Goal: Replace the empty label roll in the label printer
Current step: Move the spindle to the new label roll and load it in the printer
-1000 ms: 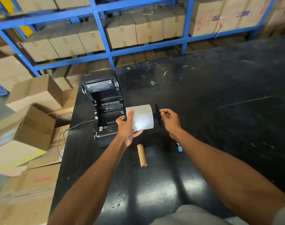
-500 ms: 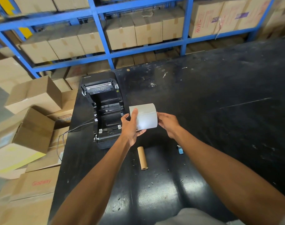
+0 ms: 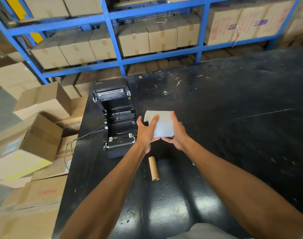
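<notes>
Both my hands grip the white label roll point(image 3: 162, 124) just right of the open label printer point(image 3: 118, 118): left hand point(image 3: 146, 130) on its near-left side, right hand point(image 3: 177, 133) cupping its right end. Empty cardboard core point(image 3: 153, 168) lies on the black table point(image 3: 233, 135) below.

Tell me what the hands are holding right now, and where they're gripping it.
Both hands hold the white label roll: the left hand across its left end, the right hand along its right side, fingertips meeting underneath.
</notes>
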